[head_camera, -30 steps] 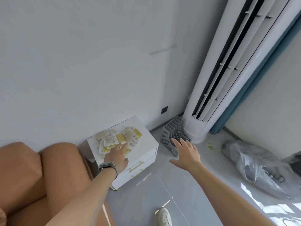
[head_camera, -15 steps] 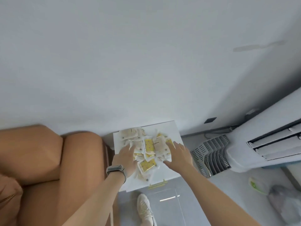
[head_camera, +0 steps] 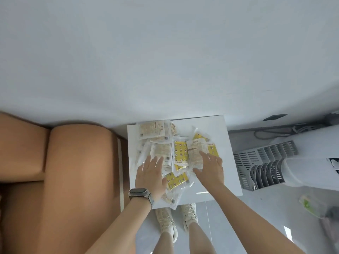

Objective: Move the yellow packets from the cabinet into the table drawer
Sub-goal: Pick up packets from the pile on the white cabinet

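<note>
Yellow packets [head_camera: 180, 153] lie in a loose heap on the flat white top of the cabinet [head_camera: 222, 143], mixed with beige ones; at least four show yellow faces with a small printed pattern, all in clear crinkled plastic. The left hand [head_camera: 150, 177], a watch [head_camera: 140, 192] with a mesh band on its wrist, rests flat on the heap's left side, grip released, fingers straight. The right hand [head_camera: 211, 168] lies spread on the heap's right side, fingers extended, grasping nothing. A grey slotted plastic rack [head_camera: 264, 163] lies right of the cabinet.
</note>
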The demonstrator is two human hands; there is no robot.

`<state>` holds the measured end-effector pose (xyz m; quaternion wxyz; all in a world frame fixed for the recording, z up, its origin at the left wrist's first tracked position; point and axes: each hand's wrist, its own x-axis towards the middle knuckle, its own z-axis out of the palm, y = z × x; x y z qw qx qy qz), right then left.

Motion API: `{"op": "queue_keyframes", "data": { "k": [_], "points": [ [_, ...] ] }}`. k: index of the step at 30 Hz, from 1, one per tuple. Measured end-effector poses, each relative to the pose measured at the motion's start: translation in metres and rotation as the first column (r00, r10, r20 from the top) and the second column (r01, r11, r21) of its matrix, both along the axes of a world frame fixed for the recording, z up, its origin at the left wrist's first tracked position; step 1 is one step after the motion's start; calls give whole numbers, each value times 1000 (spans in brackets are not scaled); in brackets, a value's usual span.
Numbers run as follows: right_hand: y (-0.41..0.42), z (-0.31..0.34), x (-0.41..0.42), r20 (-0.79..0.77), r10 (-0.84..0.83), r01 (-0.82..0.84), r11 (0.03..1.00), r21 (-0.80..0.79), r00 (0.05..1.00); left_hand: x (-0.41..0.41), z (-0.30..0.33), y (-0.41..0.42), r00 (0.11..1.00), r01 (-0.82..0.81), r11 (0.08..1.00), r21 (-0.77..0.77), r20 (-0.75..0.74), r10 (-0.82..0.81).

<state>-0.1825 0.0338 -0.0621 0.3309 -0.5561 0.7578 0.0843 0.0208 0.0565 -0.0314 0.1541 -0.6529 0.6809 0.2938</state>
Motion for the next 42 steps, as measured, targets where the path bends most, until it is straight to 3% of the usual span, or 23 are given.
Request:
{"op": "queue_keyframes", "data": {
  "k": [5, 14, 17, 21, 25, 28, 30, 34, 36, 38, 40, 42],
  "points": [
    [-26, -36, 1, 119, -308, 312, 950, -21, 944, -21, -19, -10, 997, -43, 998, -40, -61, 41],
    [-43, -58, -7, -28, -200, 199, 979, -46, 979, -45, -36, -12, 984, -165, 986, -7, -75, 164],
    [-49, -61, -5, -43, -158, 157, 987, -25, 987, -56, -41, -11, 984, -155, 982, -108, -105, 144],
    [-58, -52, -6, 115, -257, 261, 965, -22, 960, -69, -51, -6, 976, -177, 962, -206, -160, 146],
    [-57, -42, -14, 363, -464, 476, 877, 64, 808, -76, -50, -10, 960, -225, 960, -167, -207, 189],
    [-54, -39, -21, 408, -484, 483, 868, 113, 774, -81, -47, -13, 946, -261, 954, -151, -240, 220],
    [-49, -33, -23, 487, -540, 529, 830, 177, 686, -86, -39, -20, 916, -295, 954, -49, -300, 268],
    [-38, -8, -18, 582, -595, 596, 772, 222, 553, -97, -24, -29, 673, -458, 849, 264, -520, 525],
    [-34, 9, -10, 638, -638, 628, 720, 295, 432, -103, -15, -32, 452, -517, 758, 398, -626, 636],
    [-34, 26, -5, 688, -659, 608, 690, 393, 304, -105, -9, -33, 154, -525, 612, 592, -640, 752],
    [-33, 37, 0, 741, -596, 532, 754, 385, 309, -101, -10, -34, -36, -498, 497, 710, -590, 806],
    [-31, 41, 4, 772, -488, 434, 847, 306, 408, -95, -13, -35, -118, -502, 430, 751, -552, 825]
  ]
}}
